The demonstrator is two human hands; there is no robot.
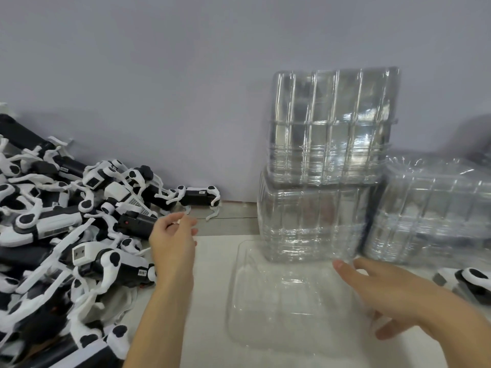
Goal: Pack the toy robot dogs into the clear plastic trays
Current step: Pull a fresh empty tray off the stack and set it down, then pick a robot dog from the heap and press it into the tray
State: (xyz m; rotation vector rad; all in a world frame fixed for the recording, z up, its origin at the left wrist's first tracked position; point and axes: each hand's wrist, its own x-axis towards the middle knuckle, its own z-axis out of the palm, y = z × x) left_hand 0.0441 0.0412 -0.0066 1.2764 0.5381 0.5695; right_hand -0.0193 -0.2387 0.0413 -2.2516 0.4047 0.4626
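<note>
The black-and-white plastic toy robot dogs [79, 235] lie in a tangled heap along the left edge of the desk [212, 261], running back to the grey wall [159, 75], with one lone dog [200, 197] at the wall beyond the heap and another black-and-white dog [470, 281] near the right edge. A single clear, shallow plastic tray [289, 296] lies open on the white desk surface at the near middle, holding nothing yet. The left hand [174, 241] hovers just beside the heap, fingers loosely curled and gripping nothing that I can make out; the right hand [382, 290] rests with straight fingers spread on the tray's right side, steadying it rather than grasping. The chief risk, I judge, is the tangle: legs look interlocked, so lifting one dog may drag neighbours onto the tray or off the near edge. The thin tray may also skid or flex if the right hand lifts. Behind it, tall stacks of clear ribbed plastic trays [329, 160] stand against the wall, the upper stack sitting askew, with a lower stack [435, 208] towards the right edge; a careless elbow could topple them forward. Open room is the strip of bare desk between heap and tray, and it is narrow.
</note>
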